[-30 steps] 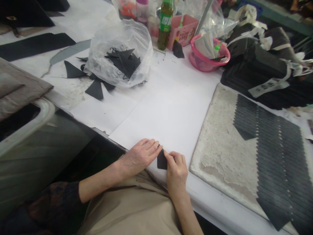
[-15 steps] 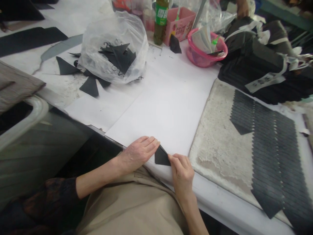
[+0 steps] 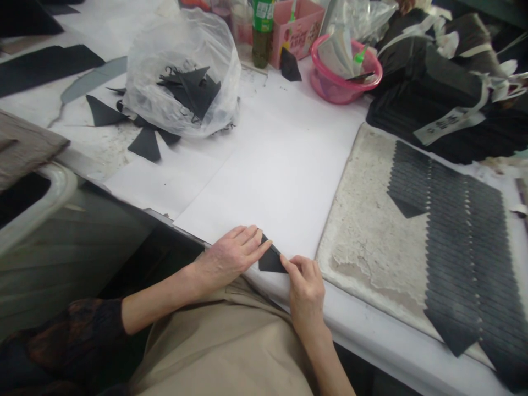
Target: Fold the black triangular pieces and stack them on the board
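A small black triangular piece (image 3: 271, 262), perhaps leather or fabric, lies at the front edge of the white sheet (image 3: 280, 181). My left hand (image 3: 231, 256) rests on its upper left part with fingers stretched out, the index fingertip on the slanting edge. My right hand (image 3: 307, 289) pinches that same edge near its right corner between thumb and index finger. A narrow folded strip seems to run along the edge between my hands. To the right, overlapping rows of black pointed pieces (image 3: 454, 247) cover part of a worn pale board (image 3: 363, 220).
A clear plastic bag (image 3: 144, 71) holds black pieces, with several loose ones (image 3: 144, 144) beside it. Along the back stand a green-labelled bottle (image 3: 262, 33), a pink box (image 3: 303, 25) and a pink basin (image 3: 344, 91). A tied black stack (image 3: 424, 93) sits at the back right.
My left index finger has moved out along the slanting edge, apart from the other fingers. My right hand keeps its pinch there. The whole view has shifted slightly.
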Demonstrator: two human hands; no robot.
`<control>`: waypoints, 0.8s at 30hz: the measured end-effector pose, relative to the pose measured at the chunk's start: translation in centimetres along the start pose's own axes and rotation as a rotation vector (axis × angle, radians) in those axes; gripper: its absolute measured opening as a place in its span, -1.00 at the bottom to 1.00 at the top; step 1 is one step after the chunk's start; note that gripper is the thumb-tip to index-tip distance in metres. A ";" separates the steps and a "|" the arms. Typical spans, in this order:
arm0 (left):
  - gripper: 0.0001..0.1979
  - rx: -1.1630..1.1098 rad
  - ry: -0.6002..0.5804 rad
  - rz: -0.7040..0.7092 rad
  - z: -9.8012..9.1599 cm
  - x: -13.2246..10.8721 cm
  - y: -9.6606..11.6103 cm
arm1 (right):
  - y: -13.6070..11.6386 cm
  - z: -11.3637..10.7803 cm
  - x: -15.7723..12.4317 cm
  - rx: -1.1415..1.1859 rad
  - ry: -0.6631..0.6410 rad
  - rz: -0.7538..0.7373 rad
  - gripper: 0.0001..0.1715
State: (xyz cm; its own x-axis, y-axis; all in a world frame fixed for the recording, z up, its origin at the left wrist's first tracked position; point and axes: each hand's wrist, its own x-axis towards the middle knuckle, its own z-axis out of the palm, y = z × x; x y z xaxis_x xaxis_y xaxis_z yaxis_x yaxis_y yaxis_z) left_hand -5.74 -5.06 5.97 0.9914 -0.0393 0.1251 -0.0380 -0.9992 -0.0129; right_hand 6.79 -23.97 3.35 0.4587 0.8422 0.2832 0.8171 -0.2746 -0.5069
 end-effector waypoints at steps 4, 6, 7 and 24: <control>-0.67 0.033 0.027 0.034 -0.1 0.6 0.4 | -0.1 0.1 -0.1 0.002 0.004 0.016 -0.63; -0.68 0.022 0.032 0.073 -0.2 0.9 0.6 | -0.1 0.1 -0.2 0.007 0.003 0.017 -0.63; -0.68 0.012 0.031 0.087 -0.3 1.0 0.6 | -0.1 0.0 -0.3 0.010 0.004 0.017 -0.63; -0.70 -0.034 0.031 0.067 -0.3 1.7 2.5 | 0.9 -1.1 -1.6 0.011 0.065 0.011 -0.73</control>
State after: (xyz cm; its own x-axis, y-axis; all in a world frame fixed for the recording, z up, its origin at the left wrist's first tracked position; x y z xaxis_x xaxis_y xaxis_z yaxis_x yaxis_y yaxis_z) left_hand -4.23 -7.62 6.44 0.9821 -0.1059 0.1558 -0.1090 -0.9940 0.0110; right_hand 7.20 -26.07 3.30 0.4895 0.8074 0.3293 0.8081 -0.2782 -0.5192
